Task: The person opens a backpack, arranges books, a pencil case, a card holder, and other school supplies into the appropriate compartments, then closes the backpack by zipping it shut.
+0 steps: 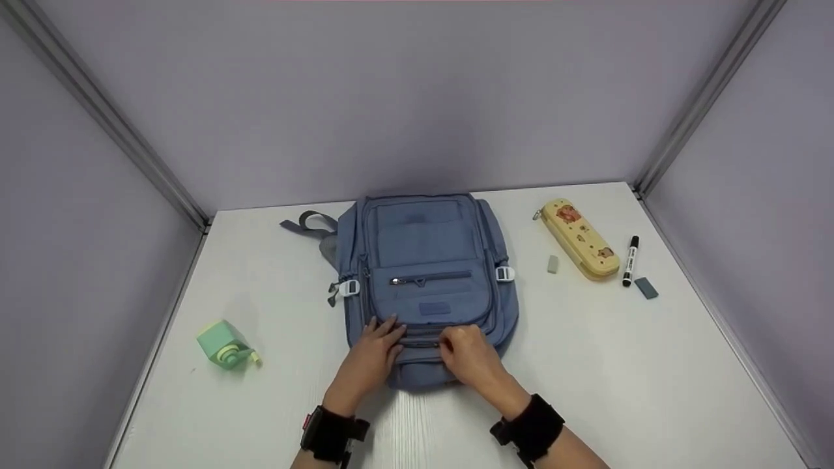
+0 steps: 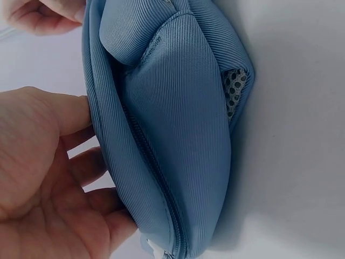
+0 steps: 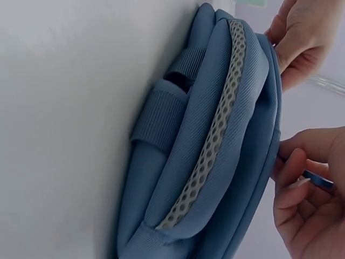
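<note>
On the left of the white surface (image 1: 651,391), a mint-green squarish pump bottle with pale yellow parts (image 1: 221,343) is placed well apart from everything else, its nozzle pointed to the right. Further right, a dark grey webbing strap (image 1: 309,225) is seen beside the upper left side of a blue fabric backpack with white side buckles (image 1: 427,238). The backpack is laid in the middle of the surface, its zipped front turned up. Its lower left front is touched by the left hand (image 1: 374,352), whose fingers are spread over the fabric. To the right, at the lower edge of the front, a small narrow blue tab (image 3: 318,179) is pinched between the thumb and curled fingers of the right hand (image 1: 469,355). A black band is worn on each wrist. Well to the right of the backpack, a small pale grey-green block (image 1: 552,264) is set near a yellow oblong pencil case printed with orange-brown figures (image 1: 580,240). Beyond it are placed a black-and-white marker (image 1: 630,262) and, just beside that, a small dark blue-grey block (image 1: 646,288).
</note>
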Demonstrator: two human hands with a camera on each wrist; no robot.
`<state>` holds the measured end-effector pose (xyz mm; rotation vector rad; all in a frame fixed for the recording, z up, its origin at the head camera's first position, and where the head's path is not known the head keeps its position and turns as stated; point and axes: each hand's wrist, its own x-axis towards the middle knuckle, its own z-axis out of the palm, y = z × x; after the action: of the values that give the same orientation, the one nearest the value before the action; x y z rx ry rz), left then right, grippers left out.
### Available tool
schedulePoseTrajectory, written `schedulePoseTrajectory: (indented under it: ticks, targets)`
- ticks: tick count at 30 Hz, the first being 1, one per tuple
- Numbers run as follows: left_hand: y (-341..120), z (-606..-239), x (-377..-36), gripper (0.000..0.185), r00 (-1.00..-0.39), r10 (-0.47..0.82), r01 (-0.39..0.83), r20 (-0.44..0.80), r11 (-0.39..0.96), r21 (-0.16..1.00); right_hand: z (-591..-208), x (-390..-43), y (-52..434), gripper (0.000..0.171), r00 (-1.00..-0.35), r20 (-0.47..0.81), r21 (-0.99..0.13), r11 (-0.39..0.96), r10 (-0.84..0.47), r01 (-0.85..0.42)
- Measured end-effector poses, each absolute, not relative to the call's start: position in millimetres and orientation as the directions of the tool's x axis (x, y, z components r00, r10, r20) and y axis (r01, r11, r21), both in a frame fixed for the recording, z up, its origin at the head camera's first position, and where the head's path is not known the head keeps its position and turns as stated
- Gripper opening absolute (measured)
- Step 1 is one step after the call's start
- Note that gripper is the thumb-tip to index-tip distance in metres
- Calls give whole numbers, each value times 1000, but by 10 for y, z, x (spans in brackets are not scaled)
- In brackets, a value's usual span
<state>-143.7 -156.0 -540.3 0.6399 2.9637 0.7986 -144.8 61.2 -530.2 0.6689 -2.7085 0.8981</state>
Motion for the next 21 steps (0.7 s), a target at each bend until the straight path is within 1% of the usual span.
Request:
schedulePoseTrajectory:
  ticks: [8,16,21]
  targets:
    - [-1560,-5414,-1436,36,-917,385,384,102,787,483,-5346,-1449,783,7,-886,334,-506,732,-323,-457]
    - [-1566,-5415,-1431,37,-920,384,374,83,790,486,-5401,-1491,975,10,-922,306,-532,760,-239,-374]
    - [-1521,-5370,-1433,37,-927,368,360,76,812,460,-5430,-1495,1062,8,-944,250,-539,779,-215,-321]
